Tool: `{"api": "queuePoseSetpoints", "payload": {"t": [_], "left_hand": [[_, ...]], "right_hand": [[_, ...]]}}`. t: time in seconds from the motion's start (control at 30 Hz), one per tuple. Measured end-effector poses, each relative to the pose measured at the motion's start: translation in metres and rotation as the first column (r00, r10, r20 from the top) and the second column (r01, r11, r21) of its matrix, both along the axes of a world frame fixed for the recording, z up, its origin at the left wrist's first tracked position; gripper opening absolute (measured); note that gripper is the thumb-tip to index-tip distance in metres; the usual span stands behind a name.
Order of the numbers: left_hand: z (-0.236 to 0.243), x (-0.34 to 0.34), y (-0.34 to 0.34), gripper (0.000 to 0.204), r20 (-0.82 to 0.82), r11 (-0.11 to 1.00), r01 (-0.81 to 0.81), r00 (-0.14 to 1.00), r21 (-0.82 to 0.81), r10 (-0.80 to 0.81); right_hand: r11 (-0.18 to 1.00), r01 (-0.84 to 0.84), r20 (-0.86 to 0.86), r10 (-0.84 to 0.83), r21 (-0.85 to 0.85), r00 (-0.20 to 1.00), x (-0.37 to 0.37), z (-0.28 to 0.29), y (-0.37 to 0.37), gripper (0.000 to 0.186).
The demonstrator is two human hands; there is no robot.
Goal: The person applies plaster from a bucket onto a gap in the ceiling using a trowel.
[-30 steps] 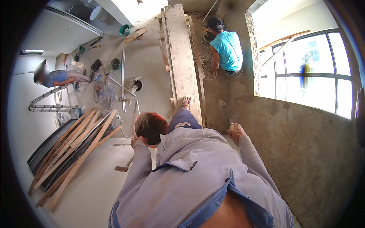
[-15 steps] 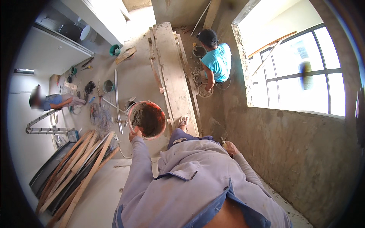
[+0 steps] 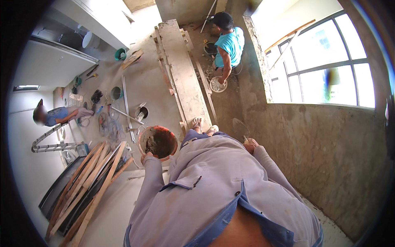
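My left hand point(image 3: 149, 156) grips the near-left rim of an orange-red bucket point(image 3: 173, 142), held beside my body. Grey wet mortar point(image 3: 159, 144) coats its inside and lies in it. On the other side, my right hand point(image 3: 250, 145) is closed around the handle of a trowel point(image 3: 240, 128). The trowel's blade points away from me, close to the rough plastered wall point(image 3: 304, 152). My feet point(image 3: 198, 122) are on a long wooden plank point(image 3: 187, 78) stretching away ahead of me.
Below the plank's right side, a co-worker in turquoise point(image 3: 230, 47) reaches into a white bucket point(image 3: 218, 85). Another person point(image 3: 57, 115) sits at the left. Long timber boards point(image 3: 96, 185) lie at lower left, near tangled cable point(image 3: 110, 125) and metal pipes point(image 3: 126, 103). A window opening point(image 3: 321, 61) is at right.
The bucket in my left hand has come slightly lower and nearer. Both feet now show on the plank. The trowel shows more plainly. The turquoise-clad co-worker has shifted over the white bucket.
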State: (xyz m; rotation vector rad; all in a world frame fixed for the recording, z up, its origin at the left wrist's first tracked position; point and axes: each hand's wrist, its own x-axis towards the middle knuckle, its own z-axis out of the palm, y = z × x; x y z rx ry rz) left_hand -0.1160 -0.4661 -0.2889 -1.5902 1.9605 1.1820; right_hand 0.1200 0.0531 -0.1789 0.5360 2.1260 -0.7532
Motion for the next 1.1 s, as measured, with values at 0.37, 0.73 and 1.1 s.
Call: {"api": "queuePoseSetpoints", "payload": {"t": [0.37,0.73,1.1], "left_hand": [[0.171,0.082,0.045,0.049,-0.092,0.924,-0.381,0.921,-0.011,0.379],[0.130,0.040,0.045,0.048,-0.177,0.938,-0.330,0.922,0.108,0.345],[0.059,-0.143,0.116,0.048,-0.282,0.954,-0.132,0.936,0.271,0.209]], "right_hand": [[0.886,0.418,0.101,-0.406,-0.201,0.908,-0.039,0.071,-0.018,0.050],[0.914,0.291,0.002,-0.303,-0.282,0.953,-0.054,0.030,-0.005,0.041],[0.807,0.380,-0.037,-0.442,-0.452,0.896,-0.131,-0.038,0.026,0.035]]}}
